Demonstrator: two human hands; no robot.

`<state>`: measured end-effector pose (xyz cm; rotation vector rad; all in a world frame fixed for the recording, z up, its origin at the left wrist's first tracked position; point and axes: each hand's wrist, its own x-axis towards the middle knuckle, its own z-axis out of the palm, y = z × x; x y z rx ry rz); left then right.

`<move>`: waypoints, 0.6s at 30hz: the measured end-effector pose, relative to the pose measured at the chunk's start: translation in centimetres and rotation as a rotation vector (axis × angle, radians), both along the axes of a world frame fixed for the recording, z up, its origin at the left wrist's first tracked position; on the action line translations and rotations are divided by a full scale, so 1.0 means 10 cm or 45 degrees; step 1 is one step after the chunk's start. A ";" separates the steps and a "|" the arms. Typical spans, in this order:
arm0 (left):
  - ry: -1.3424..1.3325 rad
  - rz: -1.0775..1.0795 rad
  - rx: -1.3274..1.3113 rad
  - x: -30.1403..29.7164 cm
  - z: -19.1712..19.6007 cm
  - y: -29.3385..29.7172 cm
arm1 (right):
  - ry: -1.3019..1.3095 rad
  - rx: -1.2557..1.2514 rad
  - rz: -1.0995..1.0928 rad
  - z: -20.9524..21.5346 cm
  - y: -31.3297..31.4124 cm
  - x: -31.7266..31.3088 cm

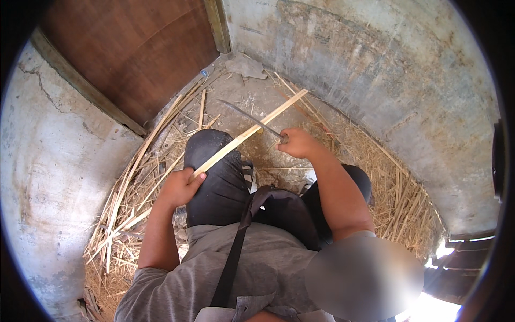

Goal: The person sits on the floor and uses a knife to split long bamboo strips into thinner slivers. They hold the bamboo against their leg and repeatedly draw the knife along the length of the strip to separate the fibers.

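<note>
My left hand [183, 187] is closed around the lower end of a long, pale strip of split bamboo or wood [236, 142], beside my left knee. From there the strip slants up and away to the right. My right hand [298, 143] grips the handle of a knife [248, 115] with a long, narrow, dark blade. The blade points to the far left and crosses the strip around its middle. Whether the edge touches the strip, I cannot tell. My fingers hide most of the handle.
Loose strips [138, 154] and shavings lie on the floor to my left. More shavings and split pieces [405, 206] are heaped on the right. A brown door panel [134, 48] stands far left, a stained concrete wall [375, 64] far right. A flat grey stone [246, 66] lies in the corner.
</note>
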<state>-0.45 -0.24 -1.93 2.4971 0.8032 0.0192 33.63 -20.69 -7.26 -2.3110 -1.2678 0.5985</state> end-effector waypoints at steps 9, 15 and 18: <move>0.012 -0.001 -0.029 0.01 0.01 0.01 | -0.079 0.053 0.022 -0.09 0.01 0.04; 0.013 -0.010 -0.020 0.01 0.02 0.01 | -0.098 0.043 0.022 -0.12 0.02 0.03; 0.012 -0.010 -0.020 0.01 0.02 0.00 | -0.107 0.039 0.021 -0.12 0.02 0.03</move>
